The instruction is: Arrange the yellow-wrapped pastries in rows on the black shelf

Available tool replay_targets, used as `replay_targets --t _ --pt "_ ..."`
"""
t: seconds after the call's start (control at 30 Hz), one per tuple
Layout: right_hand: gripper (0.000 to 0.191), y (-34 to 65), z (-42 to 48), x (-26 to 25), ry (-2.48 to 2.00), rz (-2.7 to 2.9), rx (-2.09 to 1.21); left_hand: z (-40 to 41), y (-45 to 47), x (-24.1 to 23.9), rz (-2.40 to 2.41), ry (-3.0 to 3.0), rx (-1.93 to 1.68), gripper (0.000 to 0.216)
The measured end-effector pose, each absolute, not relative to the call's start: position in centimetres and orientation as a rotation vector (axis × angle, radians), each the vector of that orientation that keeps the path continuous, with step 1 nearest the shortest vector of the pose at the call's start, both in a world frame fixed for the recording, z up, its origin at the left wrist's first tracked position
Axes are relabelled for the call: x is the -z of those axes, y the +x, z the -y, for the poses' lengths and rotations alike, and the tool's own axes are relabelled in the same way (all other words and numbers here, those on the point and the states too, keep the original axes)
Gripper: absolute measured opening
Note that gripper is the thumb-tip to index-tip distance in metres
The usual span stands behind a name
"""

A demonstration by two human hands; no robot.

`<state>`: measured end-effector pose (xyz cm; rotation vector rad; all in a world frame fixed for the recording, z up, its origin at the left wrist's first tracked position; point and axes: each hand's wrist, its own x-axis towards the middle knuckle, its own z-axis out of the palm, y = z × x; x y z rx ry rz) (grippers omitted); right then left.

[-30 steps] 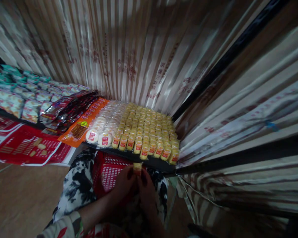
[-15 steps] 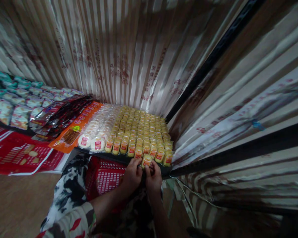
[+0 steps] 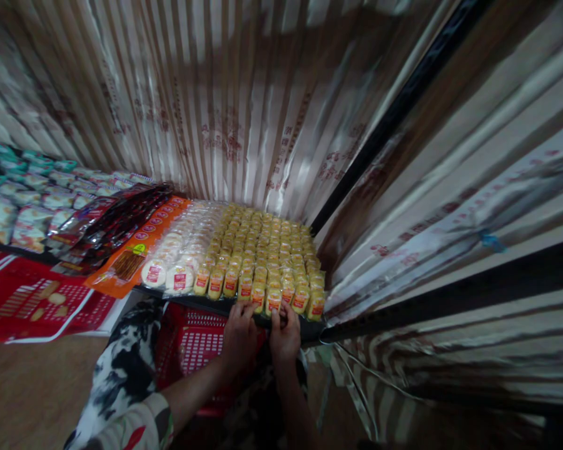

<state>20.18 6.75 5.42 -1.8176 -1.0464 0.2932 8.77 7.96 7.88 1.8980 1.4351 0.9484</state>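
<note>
Small yellow wrapped cakes [image 3: 267, 250] with red and white labels stand in tight rows at the right end of a dark shelf [image 3: 211, 304]. At the front edge, my left hand [image 3: 241, 331] has its fingertips against the front row, beside a labelled cake [image 3: 258, 299]. My right hand [image 3: 284, 332] rests just to the right, thumb at the base of another front-row cake [image 3: 273, 300] and index finger apart from it. Neither hand is wrapped round a cake. Round white wrapped crackers [image 3: 180, 279] lie in rows left of the cakes.
An orange snack bag [image 3: 131, 262], dark red packets [image 3: 117, 215] and white-and-green packets [image 3: 30, 225] fill the shelf leftward. Below stands a red basket [image 3: 199, 344]; a red printed bag [image 3: 42, 300] hangs at left. Striped sheeting [image 3: 234, 94] and black posts [image 3: 380, 137] bound the shelf.
The cake that both hands held in front of the row now stands in the front row. My hands have spread slightly apart; the view has shifted a little.
</note>
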Motion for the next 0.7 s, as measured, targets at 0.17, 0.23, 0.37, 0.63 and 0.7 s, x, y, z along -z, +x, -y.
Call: replay_targets --t 0.17,0.23,0.37,0.63,0.7 --pt "0.039 19.7 -6.7 -5.5 -1.817 0.965 -0.215 -8.1 8.6 -7.9 -1.399 1.943 -0.919 0.043" --pt "0.036 19.5 -6.6 -5.5 -1.806 1.012 -0.139 -8.3 8.5 -7.7 -1.375 1.958 -0.922 0.043" --pt "0.029 19.3 -6.8 -5.5 -1.827 1.171 -0.016 -8.7 8.2 -7.1 -1.311 1.979 -0.924 0.042" --pt "0.029 19.0 -5.8 -5.6 -1.764 1.156 0.013 -7.8 6.8 -7.2 -1.225 1.93 -1.043 0.035" --pt "0.027 18.5 -4.4 -5.6 -1.736 1.188 -0.071 -6.9 5.6 -6.8 -1.223 1.89 -1.033 0.029"
